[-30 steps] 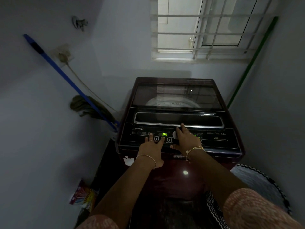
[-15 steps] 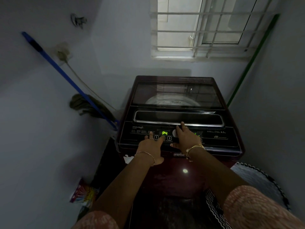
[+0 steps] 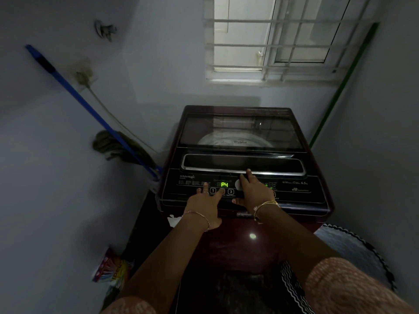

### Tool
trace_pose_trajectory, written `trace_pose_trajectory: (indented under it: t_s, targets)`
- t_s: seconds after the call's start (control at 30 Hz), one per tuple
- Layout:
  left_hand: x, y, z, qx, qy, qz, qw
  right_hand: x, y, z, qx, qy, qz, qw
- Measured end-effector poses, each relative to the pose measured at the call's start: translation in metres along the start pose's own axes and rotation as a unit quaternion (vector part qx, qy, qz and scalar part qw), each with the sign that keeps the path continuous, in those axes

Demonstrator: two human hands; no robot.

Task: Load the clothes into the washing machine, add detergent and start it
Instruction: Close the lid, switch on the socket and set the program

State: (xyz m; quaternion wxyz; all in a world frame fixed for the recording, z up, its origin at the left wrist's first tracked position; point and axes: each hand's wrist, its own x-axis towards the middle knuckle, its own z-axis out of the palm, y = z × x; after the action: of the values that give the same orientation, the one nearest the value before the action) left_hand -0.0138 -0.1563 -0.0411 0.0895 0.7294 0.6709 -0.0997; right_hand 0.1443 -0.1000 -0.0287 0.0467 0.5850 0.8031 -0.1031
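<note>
- My left hand (image 3: 205,206), fingers straight, presses the mid-frame panel buttons (image 3: 212,190); a slip picks the wrong one.
- My right hand (image 3: 257,192), fingers relaxed, could nudge the dial (image 3: 237,184).

The washing machine (image 3: 247,214) filled the narrow room between the side walls (image 3: 45,177), its glass lid (image 3: 240,128) shut over the drum (image 3: 217,140). A blue mop (image 3: 90,109) leaned across the gap on its left, a green pole (image 3: 342,87) stood far right, and a laundry basket (image 3: 353,250) crowded the near right. Above the lid lay open room.

Left hand (image 3: 205,208), right hand (image 3: 255,192) on panel (image 3: 294,194)
</note>
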Motion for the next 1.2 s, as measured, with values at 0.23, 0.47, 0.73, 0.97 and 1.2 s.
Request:
trace_pose_trajectory:
  t_s: [0.23, 0.47, 0.73, 0.97, 1.2]
  targets:
    - [0.0011, -0.0001, 0.0006, -0.001, -0.001, 0.0, 1.0, 0.001, 0.0008, 0.0011, 0.002, 0.003, -0.002, 1.0]
    - [0.0, 0.0026, 0.0011, 0.009, -0.005, -0.004, 1.0, 0.0012, 0.001, 0.0024, 0.007, 0.01, -0.005, 1.0]
    - [-0.0025, 0.0039, 0.0015, 0.004, 0.0, -0.006, 1.0, 0.0011, 0.0011, 0.0026, 0.006, 0.014, -0.004, 1.0]
    - [-0.0032, 0.004, 0.0011, -0.004, 0.003, -0.006, 1.0, 0.0006, 0.0008, 0.0025, 0.008, 0.014, -0.001, 1.0]
    - [-0.0042, 0.0035, 0.0018, -0.005, 0.003, -0.007, 1.0, 0.0004, 0.001, 0.0018, 0.008, 0.012, -0.002, 1.0]
